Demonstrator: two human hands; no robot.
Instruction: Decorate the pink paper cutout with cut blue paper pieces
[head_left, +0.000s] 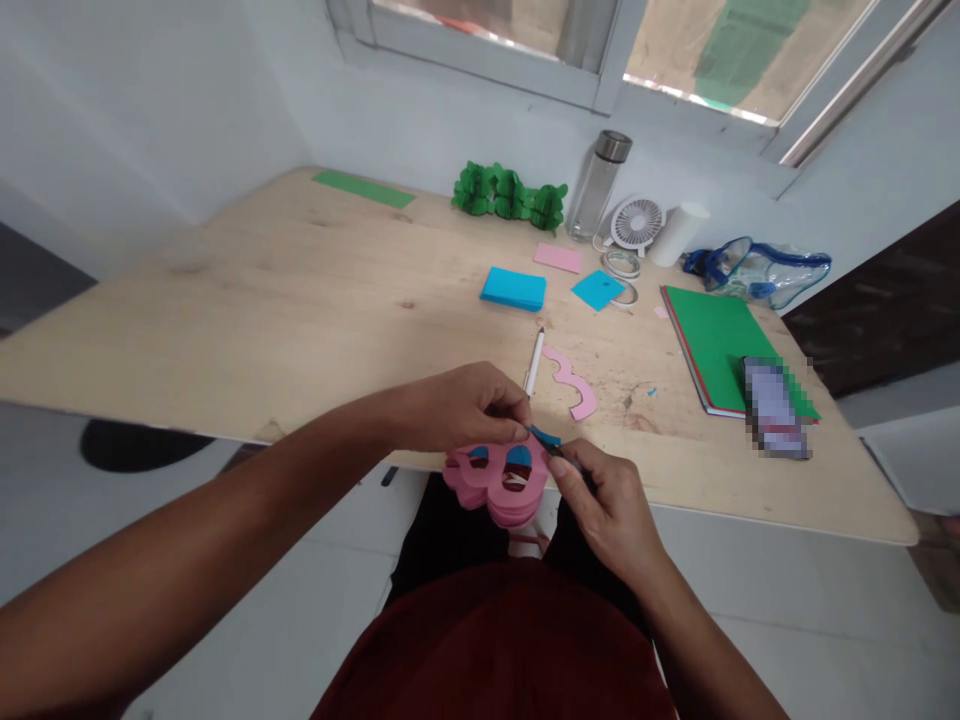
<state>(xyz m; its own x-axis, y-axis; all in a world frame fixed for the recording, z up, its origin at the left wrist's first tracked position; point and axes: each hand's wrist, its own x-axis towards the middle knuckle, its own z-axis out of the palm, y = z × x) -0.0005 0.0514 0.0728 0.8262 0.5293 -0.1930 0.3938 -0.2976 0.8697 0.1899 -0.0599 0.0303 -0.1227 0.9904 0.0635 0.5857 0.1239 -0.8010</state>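
My left hand (pixel 480 405) is closed, thumb and fingers pinching the upper edge of a layered pink paper cutout (pixel 495 490) with rounded holes. Blue paper (pixel 519 457) shows through the holes, and a blue strip (pixel 545 436) sticks out above. In my closed right hand (pixel 611 500) are dark scissors (pixel 553 450), mostly hidden by the fingers, with their tip against the cutout near my left fingertips. The cutout hangs at the table's front edge, over my lap. Just beyond lie a curvy pink paper scrap (pixel 574 385) and a white pen (pixel 535 362).
Folded blue paper (pixel 514 290), a blue square (pixel 598 290) and rolls of tape (pixel 621 264) lie mid-table. Along the wall stand a green paper garland (pixel 510 195), a glass bottle (pixel 596 190) and a small fan (pixel 637 223). A phone (pixel 776 405) overlaps a green folder (pixel 727 340) at right.
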